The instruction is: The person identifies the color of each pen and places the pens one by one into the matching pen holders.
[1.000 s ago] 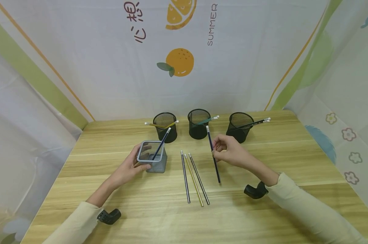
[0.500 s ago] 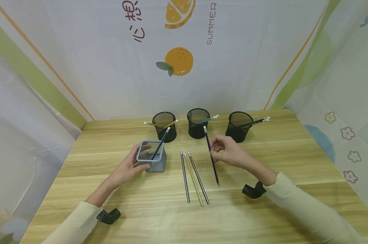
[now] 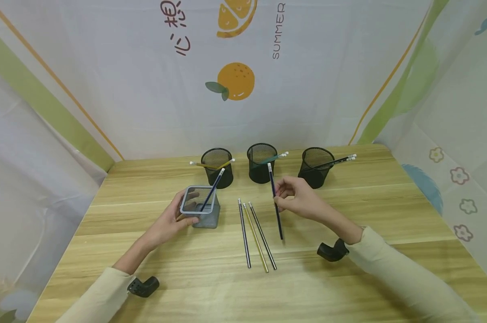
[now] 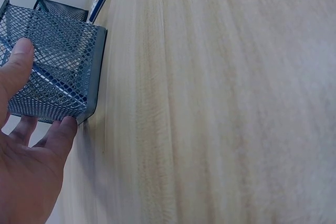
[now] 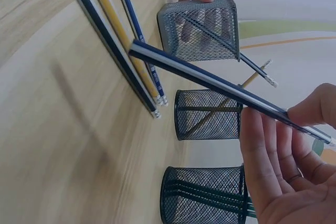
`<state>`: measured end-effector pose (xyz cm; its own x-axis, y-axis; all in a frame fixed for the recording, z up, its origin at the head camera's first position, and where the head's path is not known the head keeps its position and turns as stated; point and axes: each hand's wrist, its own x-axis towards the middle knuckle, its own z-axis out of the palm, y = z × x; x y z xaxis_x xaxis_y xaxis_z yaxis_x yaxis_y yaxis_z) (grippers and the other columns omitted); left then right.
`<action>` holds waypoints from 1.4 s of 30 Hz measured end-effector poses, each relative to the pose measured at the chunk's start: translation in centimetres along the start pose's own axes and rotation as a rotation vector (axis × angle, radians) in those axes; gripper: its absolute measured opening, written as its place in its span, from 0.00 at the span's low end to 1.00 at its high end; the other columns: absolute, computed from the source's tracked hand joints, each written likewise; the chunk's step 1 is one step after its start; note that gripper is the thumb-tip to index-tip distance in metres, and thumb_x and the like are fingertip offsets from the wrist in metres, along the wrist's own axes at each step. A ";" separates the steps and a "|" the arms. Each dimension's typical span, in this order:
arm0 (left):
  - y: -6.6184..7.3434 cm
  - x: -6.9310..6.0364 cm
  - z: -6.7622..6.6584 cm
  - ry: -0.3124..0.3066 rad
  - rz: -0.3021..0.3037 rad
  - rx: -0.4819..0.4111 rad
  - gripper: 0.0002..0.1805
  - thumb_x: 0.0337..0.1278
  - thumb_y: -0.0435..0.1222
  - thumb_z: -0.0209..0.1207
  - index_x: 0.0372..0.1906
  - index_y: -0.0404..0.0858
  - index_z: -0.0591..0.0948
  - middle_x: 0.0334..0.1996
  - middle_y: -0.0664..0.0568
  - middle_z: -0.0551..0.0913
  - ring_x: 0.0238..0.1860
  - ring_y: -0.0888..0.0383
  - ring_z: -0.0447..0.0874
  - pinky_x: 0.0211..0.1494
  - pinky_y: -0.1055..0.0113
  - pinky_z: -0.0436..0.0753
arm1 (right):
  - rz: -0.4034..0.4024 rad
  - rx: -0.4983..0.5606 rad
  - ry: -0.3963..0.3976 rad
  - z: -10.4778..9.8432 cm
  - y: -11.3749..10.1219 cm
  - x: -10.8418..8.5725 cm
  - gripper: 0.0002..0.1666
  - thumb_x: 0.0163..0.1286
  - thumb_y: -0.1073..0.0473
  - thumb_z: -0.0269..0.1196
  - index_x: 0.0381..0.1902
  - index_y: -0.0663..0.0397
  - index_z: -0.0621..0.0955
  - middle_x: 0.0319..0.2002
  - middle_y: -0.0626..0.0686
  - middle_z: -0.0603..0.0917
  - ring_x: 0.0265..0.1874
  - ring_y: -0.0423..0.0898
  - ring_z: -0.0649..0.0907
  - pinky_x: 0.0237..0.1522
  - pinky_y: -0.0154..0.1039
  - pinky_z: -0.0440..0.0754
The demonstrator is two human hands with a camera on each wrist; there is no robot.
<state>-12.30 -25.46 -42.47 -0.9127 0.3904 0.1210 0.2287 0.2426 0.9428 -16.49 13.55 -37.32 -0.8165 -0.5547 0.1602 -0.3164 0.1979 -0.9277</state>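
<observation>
My left hand (image 3: 168,226) grips the grey square mesh holder (image 3: 208,220) from its left side, thumb at the front; a dark blue pencil (image 3: 213,189) leans inside it. In the left wrist view, fingers and thumb lie around the mesh (image 4: 58,45). Between thumb and fingertips my right hand (image 3: 301,197) pinches another dark blue pencil (image 3: 278,220), eraser end up; the right wrist view shows this striped pencil (image 5: 210,82) above the table. Side by side on the table lie a blue pencil (image 3: 244,237), a yellow pencil (image 3: 256,240) and a black pencil (image 3: 263,237).
Three round black mesh cups stand along the back: the left cup (image 3: 223,178) with yellow pencils, the middle cup (image 3: 261,174) with green ones, the right cup (image 3: 313,178) with black ones. A printed curtain (image 3: 178,112) hangs behind the wooden table (image 3: 178,278).
The pinched pencil and my right hand have shifted slightly left, and the pencil's lower end has risen a little. My left hand still holds the grey holder in place.
</observation>
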 end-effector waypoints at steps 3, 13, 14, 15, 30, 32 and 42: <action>0.0 0.0 0.0 -0.002 0.002 0.001 0.44 0.64 0.23 0.63 0.78 0.34 0.52 0.73 0.32 0.60 0.72 0.31 0.59 0.71 0.38 0.62 | -0.026 0.004 0.013 0.1 -0.1 0.3 0.07 0.67 0.76 0.60 0.42 0.68 0.77 0.38 0.62 0.79 0.32 0.53 0.85 0.34 0.54 0.89; -0.1 -0.1 -0.1 0.001 0.003 0.000 0.43 0.64 0.23 0.63 0.78 0.35 0.53 0.74 0.34 0.60 0.72 0.31 0.58 0.71 0.37 0.62 | -0.062 0.047 0.062 0.7 -1.1 1.2 0.09 0.68 0.74 0.62 0.45 0.68 0.76 0.39 0.60 0.78 0.36 0.55 0.85 0.37 0.50 0.89; -0.1 -0.1 -0.1 0.001 0.003 0.000 0.43 0.64 0.23 0.63 0.78 0.35 0.53 0.74 0.34 0.60 0.72 0.31 0.58 0.71 0.37 0.62 | -0.068 0.051 0.069 0.8 -1.2 1.2 0.09 0.68 0.75 0.62 0.45 0.68 0.76 0.39 0.61 0.78 0.36 0.55 0.84 0.37 0.48 0.89; -0.1 -0.1 -0.1 0.002 0.004 0.000 0.43 0.64 0.23 0.63 0.78 0.35 0.53 0.74 0.34 0.60 0.72 0.31 0.58 0.71 0.37 0.62 | -0.077 0.057 0.076 0.8 -1.4 1.3 0.09 0.68 0.75 0.62 0.45 0.69 0.76 0.40 0.61 0.78 0.36 0.55 0.84 0.37 0.47 0.90; 0.0 0.0 0.0 0.000 -0.007 -0.004 0.44 0.64 0.22 0.63 0.78 0.35 0.53 0.72 0.33 0.62 0.72 0.33 0.60 0.71 0.39 0.64 | -0.113 0.113 0.137 1.1 -1.9 1.9 0.09 0.69 0.75 0.62 0.45 0.68 0.76 0.40 0.63 0.82 0.36 0.56 0.84 0.39 0.47 0.89; -0.1 0.0 0.0 0.001 -0.005 -0.002 0.44 0.64 0.22 0.63 0.78 0.35 0.53 0.73 0.33 0.62 0.72 0.34 0.60 0.71 0.40 0.64 | -0.122 0.132 0.141 1.2 -1.9 2.0 0.08 0.69 0.75 0.62 0.45 0.69 0.75 0.40 0.66 0.81 0.37 0.56 0.84 0.40 0.48 0.89; 0.0 0.0 0.0 0.005 -0.001 0.004 0.44 0.63 0.22 0.63 0.78 0.36 0.53 0.73 0.33 0.61 0.72 0.33 0.60 0.71 0.40 0.65 | -0.166 0.176 0.153 1.5 -2.2 2.4 0.10 0.69 0.76 0.62 0.45 0.71 0.74 0.42 0.70 0.79 0.38 0.55 0.84 0.41 0.52 0.88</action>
<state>-12.33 -25.45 -42.51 -0.9144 0.3860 0.1217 0.2294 0.2467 0.9415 -17.03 10.55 -35.40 -0.8281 -0.4365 0.3517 -0.3743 -0.0365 -0.9266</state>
